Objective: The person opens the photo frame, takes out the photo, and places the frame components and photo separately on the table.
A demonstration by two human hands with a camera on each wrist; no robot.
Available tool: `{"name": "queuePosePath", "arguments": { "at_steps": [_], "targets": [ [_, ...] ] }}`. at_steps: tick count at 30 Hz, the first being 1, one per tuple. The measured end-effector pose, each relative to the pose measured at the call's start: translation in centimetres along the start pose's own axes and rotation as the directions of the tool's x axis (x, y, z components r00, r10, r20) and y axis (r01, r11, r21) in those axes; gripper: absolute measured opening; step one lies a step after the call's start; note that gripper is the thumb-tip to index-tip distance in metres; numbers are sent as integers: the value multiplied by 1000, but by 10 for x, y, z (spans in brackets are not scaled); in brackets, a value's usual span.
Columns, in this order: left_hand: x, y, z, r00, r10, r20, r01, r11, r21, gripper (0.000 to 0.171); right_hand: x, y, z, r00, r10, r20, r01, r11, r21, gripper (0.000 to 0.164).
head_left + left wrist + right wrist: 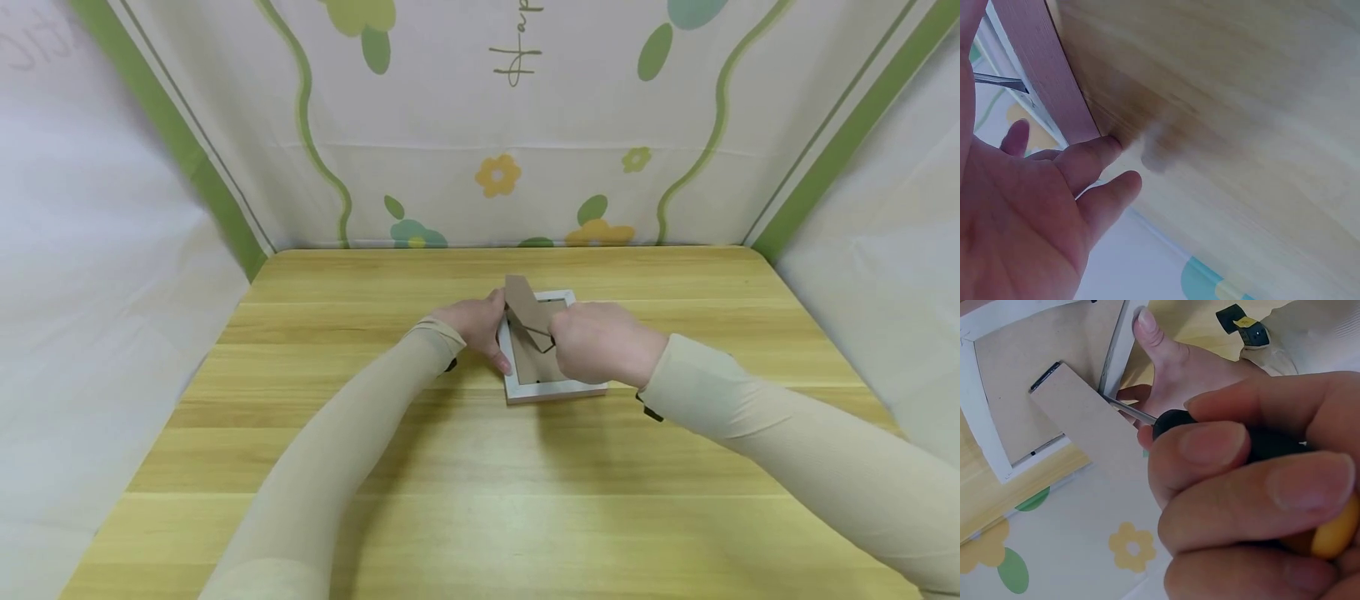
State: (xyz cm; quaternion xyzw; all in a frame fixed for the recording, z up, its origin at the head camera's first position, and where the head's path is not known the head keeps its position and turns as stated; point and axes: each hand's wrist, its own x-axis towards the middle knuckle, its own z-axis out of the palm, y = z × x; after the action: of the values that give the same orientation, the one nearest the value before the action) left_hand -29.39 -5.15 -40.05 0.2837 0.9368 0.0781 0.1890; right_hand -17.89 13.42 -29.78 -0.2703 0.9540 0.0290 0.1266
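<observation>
A white picture frame (555, 389) lies face down on the wooden table, its brown backing board (542, 368) upward. From the back rises a brown stand leg (525, 304), tilted up. My left hand (476, 323) holds the frame's left side, thumb on the white rim and fingers along the outer side. The right hand (600, 340) grips a screwdriver (1172, 420) with a black and yellow handle. Its metal shaft (1132, 411) reaches to the inner edge of the rim near the left hand; the stand leg partly hides the tip.
The wooden table (480, 500) extends around the frame on all sides. Behind it hangs a white cloth (450, 100) printed with flowers and green lines. Plain white cloth walls (97, 292) stand to the left and right.
</observation>
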Motion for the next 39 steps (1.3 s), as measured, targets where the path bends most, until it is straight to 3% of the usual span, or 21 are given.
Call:
{"name": "queuePosePath", "arguments": {
  "at_steps": [11,23,28,34,39],
  "targets": [
    [2,0,-1,1000,-3,20,2,1000,30,141,0,-3,2,999,-20,-33,18,998,-65,21],
    [4,1,-3,998,-52,45,49,997,55,142,0,-5,0,997,-47,-54,41,993,-112,26],
    [3,1,-2,998,-47,41,45,998,43,140,2,-6,-2,999,-31,-25,29,995,-96,27],
    [0,2,-3,998,-43,50,41,999,27,138,7,-6,-9,1000,19,24,-17,996,-89,17],
    [-2,3,-5,998,-41,46,40,999,11,138,10,-10,-19,1000,5,28,-3,996,-84,9]
  ]
}}
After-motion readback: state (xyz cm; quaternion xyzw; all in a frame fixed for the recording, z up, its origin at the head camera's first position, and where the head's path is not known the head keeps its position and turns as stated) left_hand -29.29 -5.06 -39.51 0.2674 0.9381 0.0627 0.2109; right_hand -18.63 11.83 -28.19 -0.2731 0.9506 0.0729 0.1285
